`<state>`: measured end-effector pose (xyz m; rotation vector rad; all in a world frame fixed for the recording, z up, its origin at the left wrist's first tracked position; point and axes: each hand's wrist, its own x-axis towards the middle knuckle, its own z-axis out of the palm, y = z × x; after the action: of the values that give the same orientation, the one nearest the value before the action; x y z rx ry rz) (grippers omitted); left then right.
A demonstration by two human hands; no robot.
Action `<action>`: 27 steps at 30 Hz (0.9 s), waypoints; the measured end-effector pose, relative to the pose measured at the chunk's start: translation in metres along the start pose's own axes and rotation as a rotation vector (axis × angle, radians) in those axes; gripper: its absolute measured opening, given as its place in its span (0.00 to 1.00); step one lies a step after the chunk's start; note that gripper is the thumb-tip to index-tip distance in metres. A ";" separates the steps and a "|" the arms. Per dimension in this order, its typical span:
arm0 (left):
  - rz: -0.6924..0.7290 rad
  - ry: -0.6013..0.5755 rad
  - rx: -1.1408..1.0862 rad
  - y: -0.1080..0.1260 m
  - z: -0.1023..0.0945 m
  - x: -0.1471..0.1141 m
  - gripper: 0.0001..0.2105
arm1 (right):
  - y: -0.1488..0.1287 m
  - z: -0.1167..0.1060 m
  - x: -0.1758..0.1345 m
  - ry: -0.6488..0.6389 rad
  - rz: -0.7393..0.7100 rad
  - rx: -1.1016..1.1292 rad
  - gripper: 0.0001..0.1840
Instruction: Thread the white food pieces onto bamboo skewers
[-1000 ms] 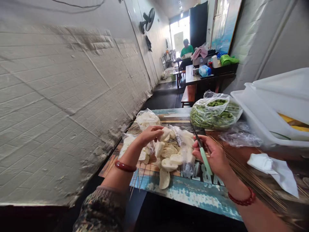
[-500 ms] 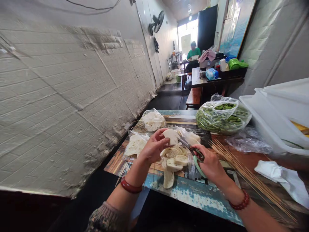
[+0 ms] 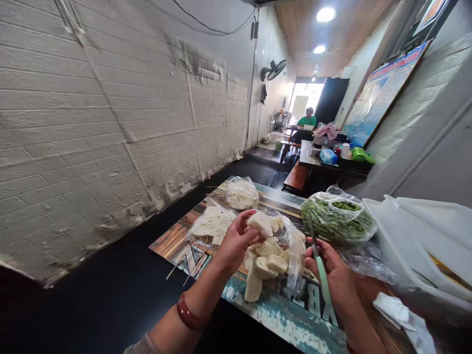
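Between the thumb and fingers of my left hand [image 3: 236,243] is a pale, spongy food slice [image 3: 261,224], held above the table. My right hand [image 3: 335,275] grips a pair of scissors [image 3: 322,278] with pale green handles, the dark blades pointing up and away from the slice. Below my left hand lies a loose pile of cut slices [image 3: 266,263], partly on a clear plastic bag [image 3: 295,250]. More white pieces fill a plastic bag [image 3: 210,222] left of my hand and another bag [image 3: 242,192] farther back.
A bag of green pods [image 3: 337,219] and a white plastic bin [image 3: 409,236] stand at the right. Thin sticks [image 3: 184,260] lie at the table's left edge; white tissue [image 3: 405,319] lies at the right. A person in green [image 3: 307,119] sits far back.
The scissors have moved right, away from the slice, and turned upward. My left hand still holds the slice, now tilted. The camera view has tilted up and turned.
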<state>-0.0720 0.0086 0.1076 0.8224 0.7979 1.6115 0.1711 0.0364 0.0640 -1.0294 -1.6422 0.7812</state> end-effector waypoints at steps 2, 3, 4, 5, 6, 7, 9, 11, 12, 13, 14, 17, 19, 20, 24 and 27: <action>0.120 -0.011 0.126 -0.001 0.006 -0.006 0.21 | -0.018 0.010 -0.006 -0.102 0.103 0.177 0.24; 0.198 -0.019 0.206 -0.003 0.009 -0.008 0.19 | -0.026 0.017 -0.009 -0.129 0.132 0.271 0.25; 0.278 -0.030 0.285 -0.005 0.012 -0.011 0.17 | -0.034 0.025 -0.011 -0.134 0.153 0.346 0.26; 0.351 -0.045 0.356 -0.007 0.014 -0.014 0.16 | -0.040 0.032 -0.012 -0.128 0.166 0.404 0.28; 0.409 -0.064 0.412 -0.008 0.016 -0.017 0.16 | -0.045 0.040 -0.013 -0.110 0.170 0.440 0.29; 0.445 -0.085 0.453 -0.009 0.016 -0.021 0.16 | -0.049 0.047 -0.014 -0.094 0.177 0.466 0.30; 0.463 -0.128 0.506 -0.010 0.016 -0.027 0.18 | -0.053 0.059 -0.015 -0.041 0.183 0.506 0.31; 0.431 -0.176 0.522 -0.006 0.013 -0.033 0.20 | -0.054 0.068 -0.017 0.002 0.203 0.525 0.29; 0.397 -0.193 0.505 -0.003 0.011 -0.036 0.20 | -0.054 0.071 -0.018 0.014 0.216 0.530 0.28; 0.355 -0.195 0.465 0.000 0.009 -0.038 0.20 | -0.053 0.074 -0.019 0.015 0.229 0.533 0.27; 0.306 -0.181 0.402 0.004 0.007 -0.040 0.20 | -0.053 0.077 -0.021 0.011 0.235 0.536 0.27; 0.153 -0.105 0.199 0.012 -0.005 -0.042 0.18 | -0.051 0.085 -0.026 -0.005 0.229 0.536 0.28; 0.064 -0.068 0.131 0.013 -0.014 -0.041 0.18 | -0.053 0.091 -0.029 -0.005 0.222 0.516 0.30; 0.019 -0.066 0.115 0.013 -0.019 -0.041 0.19 | -0.054 0.094 -0.029 -0.007 0.219 0.504 0.31; -0.151 -0.180 0.037 0.006 -0.035 -0.041 0.22 | -0.058 0.104 -0.029 -0.082 0.207 0.472 0.34; -0.180 -0.172 -0.068 0.003 -0.041 -0.041 0.21 | -0.060 0.107 -0.026 -0.126 0.166 0.379 0.33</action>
<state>-0.1022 -0.0358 0.0841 0.8050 0.6715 1.3812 0.0562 -0.0138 0.0752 -0.8643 -1.4487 1.2362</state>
